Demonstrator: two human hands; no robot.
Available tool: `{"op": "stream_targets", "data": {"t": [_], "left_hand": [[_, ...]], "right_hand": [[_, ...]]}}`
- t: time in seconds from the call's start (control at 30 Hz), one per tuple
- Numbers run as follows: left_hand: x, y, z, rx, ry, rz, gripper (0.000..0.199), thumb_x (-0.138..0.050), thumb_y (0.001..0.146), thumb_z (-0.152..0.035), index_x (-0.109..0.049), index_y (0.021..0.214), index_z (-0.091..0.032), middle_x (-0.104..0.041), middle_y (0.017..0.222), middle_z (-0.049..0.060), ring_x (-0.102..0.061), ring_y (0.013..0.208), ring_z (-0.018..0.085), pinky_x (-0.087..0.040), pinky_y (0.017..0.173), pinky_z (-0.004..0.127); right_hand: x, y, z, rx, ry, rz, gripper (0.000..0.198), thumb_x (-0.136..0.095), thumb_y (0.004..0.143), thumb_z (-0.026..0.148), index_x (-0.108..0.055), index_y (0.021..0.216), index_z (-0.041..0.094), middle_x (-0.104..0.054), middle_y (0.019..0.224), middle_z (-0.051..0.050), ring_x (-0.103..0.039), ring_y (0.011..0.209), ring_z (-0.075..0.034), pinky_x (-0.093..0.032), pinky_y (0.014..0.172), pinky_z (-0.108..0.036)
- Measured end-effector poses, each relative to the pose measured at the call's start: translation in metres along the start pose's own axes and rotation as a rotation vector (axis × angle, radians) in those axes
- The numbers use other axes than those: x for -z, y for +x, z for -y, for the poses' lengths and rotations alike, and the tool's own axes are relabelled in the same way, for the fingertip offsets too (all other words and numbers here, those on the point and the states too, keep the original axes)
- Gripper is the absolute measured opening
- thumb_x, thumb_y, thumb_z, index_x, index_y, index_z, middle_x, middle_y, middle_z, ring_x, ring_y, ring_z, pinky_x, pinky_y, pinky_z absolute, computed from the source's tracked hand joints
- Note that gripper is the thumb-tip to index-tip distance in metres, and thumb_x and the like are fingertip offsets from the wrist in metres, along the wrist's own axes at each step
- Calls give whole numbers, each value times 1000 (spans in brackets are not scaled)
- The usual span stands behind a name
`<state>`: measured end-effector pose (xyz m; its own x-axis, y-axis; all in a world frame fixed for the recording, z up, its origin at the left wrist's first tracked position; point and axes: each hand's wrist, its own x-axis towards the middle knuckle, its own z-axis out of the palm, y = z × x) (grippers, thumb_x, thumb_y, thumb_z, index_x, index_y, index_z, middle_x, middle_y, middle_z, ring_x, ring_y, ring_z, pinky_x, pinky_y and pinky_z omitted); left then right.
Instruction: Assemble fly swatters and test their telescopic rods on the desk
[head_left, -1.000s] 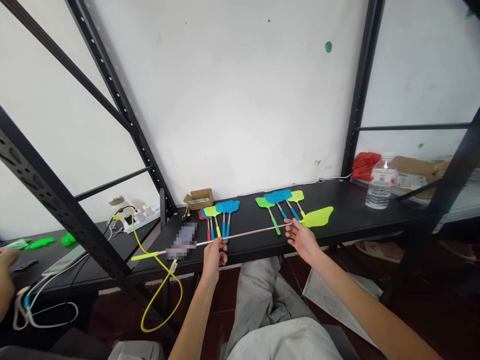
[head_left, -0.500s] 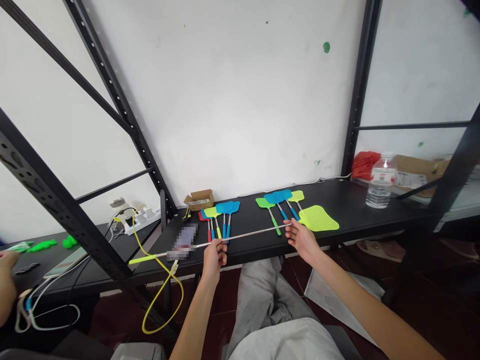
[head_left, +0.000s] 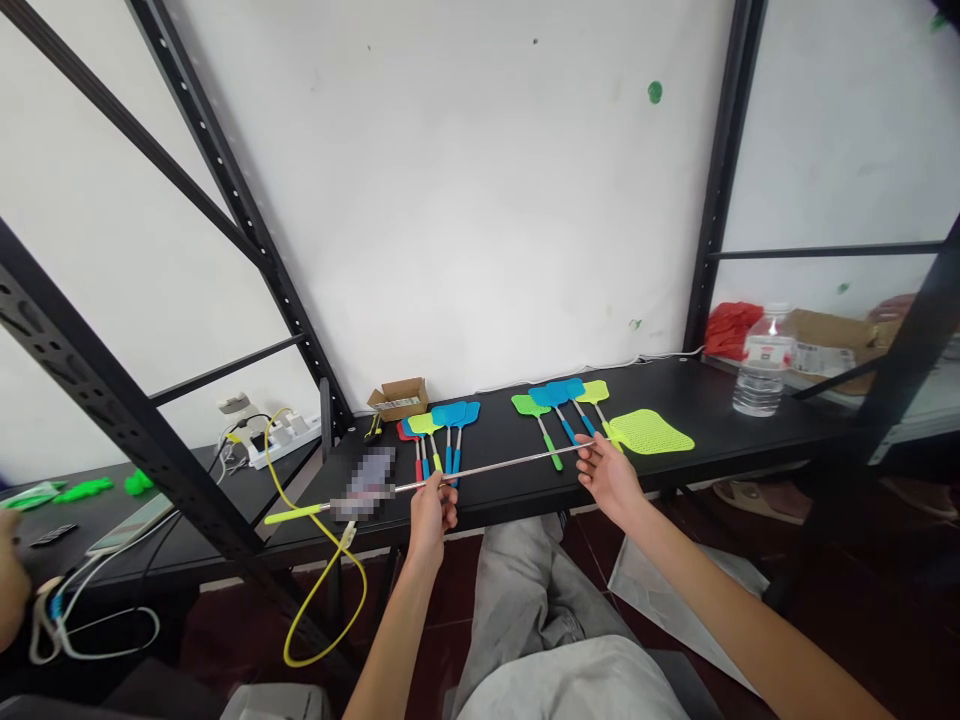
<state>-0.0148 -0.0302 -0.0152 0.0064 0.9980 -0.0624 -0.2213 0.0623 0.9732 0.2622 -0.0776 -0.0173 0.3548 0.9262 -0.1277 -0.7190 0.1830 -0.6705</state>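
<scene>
A long fly swatter with a thin metal rod and a yellow-green mesh head (head_left: pixel 654 432) stretches sideways across the front of the black table (head_left: pixel 495 455). Its yellow-green handle (head_left: pixel 291 514) points left, over a yellow cable. My left hand (head_left: pixel 432 508) pinches the rod near its middle. By the head, my right hand (head_left: pixel 606 470) closes its fingers on the rod's right end. Behind my left hand lies a group of shorter fly swatters (head_left: pixel 450 415) in red, blue and yellow-green. A second group of swatters (head_left: pixel 553 395), green, blue and yellow-green, lies behind my right hand.
A small open cardboard box (head_left: pixel 397 399) stands by the wall. A partly blurred phone (head_left: pixel 373 468) lies left of my left hand. The water bottle (head_left: pixel 763 362) is at the right, a power strip (head_left: pixel 289 440) at the left. Another person's hand (head_left: pixel 11 575) shows at the left edge.
The long swatter has shifted slightly to the right, and its head has turned and looks flatter. Both my hands have moved a little to the right and still grip the rod.
</scene>
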Motion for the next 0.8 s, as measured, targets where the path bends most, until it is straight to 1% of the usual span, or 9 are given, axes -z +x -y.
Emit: {"op": "stream_targets", "data": {"t": [0.1,0.17,0.23,0.3,0.47,0.53,0.6,0.7,0.8], "left_hand": [[-14,-11,-2,-18,61,117,48,-60,74,-61,-59,83,-14,-51,56,-4,-35,35,5,-24,38,20],[-23,-17,-2,-20,83,191,48,-59,75,-62,-61,83,-14,-52,57,-4,-37,36,5,-26,39,21],[-26,-20,-3,-12,84,224,48,-59,76,-61,-61,84,-14,-52,57,-3,-38,36,5,-26,39,20],[-23,-17,-3,8,56,198,47,-60,75,-61,-61,84,-14,-51,56,-4,-37,36,5,-25,39,20],[-5,-2,-3,15,-67,44,42,-65,70,-56,-57,79,-16,-45,51,-7,-31,36,4,-23,37,19],[-3,0,-2,7,-74,43,39,-65,70,-53,-56,79,-17,-44,51,-8,-31,36,4,-22,37,19],[-5,-1,0,15,-53,73,37,-65,71,-52,-55,79,-17,-45,51,-7,-32,36,4,-22,36,19],[-12,-5,2,18,-19,106,40,-64,72,-56,-56,80,-17,-46,52,-7,-32,35,4,-23,37,19],[-16,-8,-1,-7,-5,96,44,-63,73,-60,-56,80,-17,-47,52,-7,-33,35,4,-24,37,19]], "right_hand": [[-4,-5,-4,11,-28,51,18,-68,80,37,-68,84,20,-54,64,2,-46,51,-10,-33,41,-23],[-8,-9,-6,14,-46,80,20,-70,79,38,-68,85,19,-54,65,2,-47,53,-10,-34,42,-23],[-10,-10,-5,12,-51,91,20,-69,79,38,-69,85,19,-54,66,1,-47,53,-10,-33,42,-23],[-9,-9,-1,19,-42,80,18,-68,79,37,-68,84,19,-54,65,1,-46,53,-11,-33,42,-24],[2,1,9,49,-24,34,17,-68,78,37,-66,82,20,-53,63,1,-46,52,-12,-32,42,-25],[4,2,7,49,-30,45,18,-69,78,38,-66,81,20,-53,64,1,-46,53,-11,-32,42,-25],[3,2,3,53,-28,79,20,-70,78,39,-65,80,20,-51,63,1,-45,53,-11,-32,42,-24],[-1,-1,-1,79,-18,121,22,-71,78,41,-64,77,20,-48,61,2,-44,54,-12,-31,43,-24],[-2,-2,2,95,-17,115,23,-70,78,42,-62,77,21,-47,62,2,-44,54,-12,-31,43,-25]]}}
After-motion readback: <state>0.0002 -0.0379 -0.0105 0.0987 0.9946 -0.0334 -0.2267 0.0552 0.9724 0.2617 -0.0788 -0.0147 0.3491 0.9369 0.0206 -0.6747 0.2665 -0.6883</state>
